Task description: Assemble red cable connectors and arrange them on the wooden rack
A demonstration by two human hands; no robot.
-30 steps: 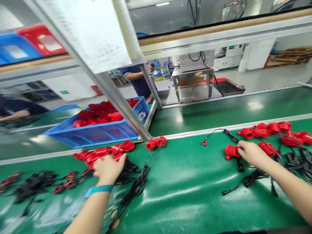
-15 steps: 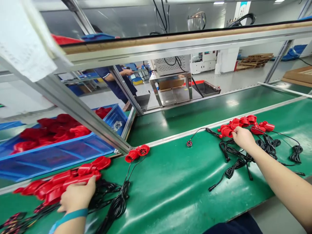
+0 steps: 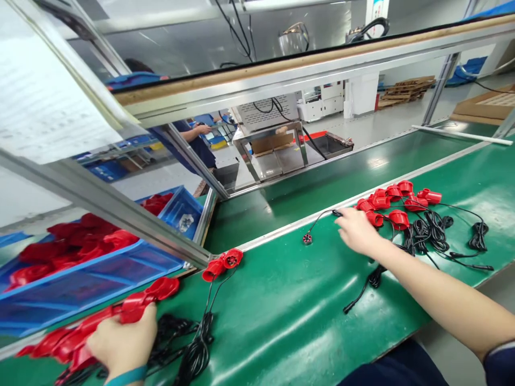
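Observation:
My left hand point(image 3: 124, 340) is closed round a red plastic housing in a row of red housings point(image 3: 139, 303) at the lower left; its fingertips are partly hidden. Black cable bundles point(image 3: 173, 327) lie just right of it. My right hand point(image 3: 358, 230) pinches a coiled black cable point(image 3: 337, 213) near the metal strip. That cable's thin lead runs left to a small round disc part point(image 3: 307, 239) lying on the green mat. Beside and behind the right hand is a cluster of red housings point(image 3: 398, 219) with coiled black cables point(image 3: 434, 230).
Two red housings point(image 3: 222, 264) with cables sit by the frame post. A blue bin point(image 3: 92, 287) of red parts stands at the left. A metal upright point(image 3: 132, 209) and a shelf edge point(image 3: 281, 69) cross above the green bench point(image 3: 273, 300). A person point(image 3: 193, 145) stands beyond.
My right hand has left the red housing in the right cluster and moved left onto the black cable. The left hand stays at the red row, slightly lower in view. The view has shifted.

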